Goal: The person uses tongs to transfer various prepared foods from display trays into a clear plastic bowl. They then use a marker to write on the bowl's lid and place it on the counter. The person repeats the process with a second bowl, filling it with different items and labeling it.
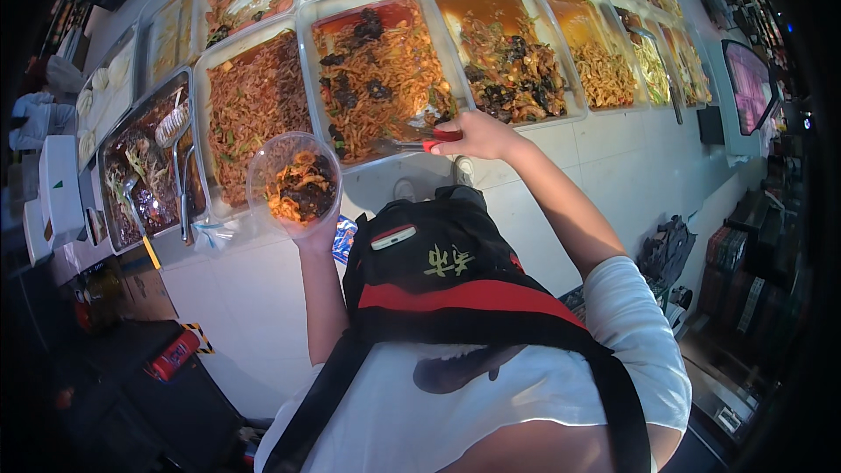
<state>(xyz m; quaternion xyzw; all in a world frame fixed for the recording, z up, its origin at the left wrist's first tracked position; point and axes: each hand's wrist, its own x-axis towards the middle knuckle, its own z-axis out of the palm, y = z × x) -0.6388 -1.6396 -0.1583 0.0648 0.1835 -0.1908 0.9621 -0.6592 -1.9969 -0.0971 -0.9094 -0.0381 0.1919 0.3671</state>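
A clear round plastic tub (251, 177) sits in my left hand (308, 235), whose fingers wrap under and around it. Inside lies reddish-orange food with dark pieces (302, 186). My right hand (484, 135) grips red-handled metal tongs (445, 135) over the near edge of a clear tray (307, 61). Their tips reach left toward the shredded food with black fungus (378, 70) in it. I cannot tell whether the tips hold anything.
Several more food trays fill the counter, among them one of brown shreds (254, 105) and one with black fungus (512, 61). Metal serving tools (182, 166) rest in a left tray. A screen (750, 88) stands right; a dark apron (438, 245) covers my front.
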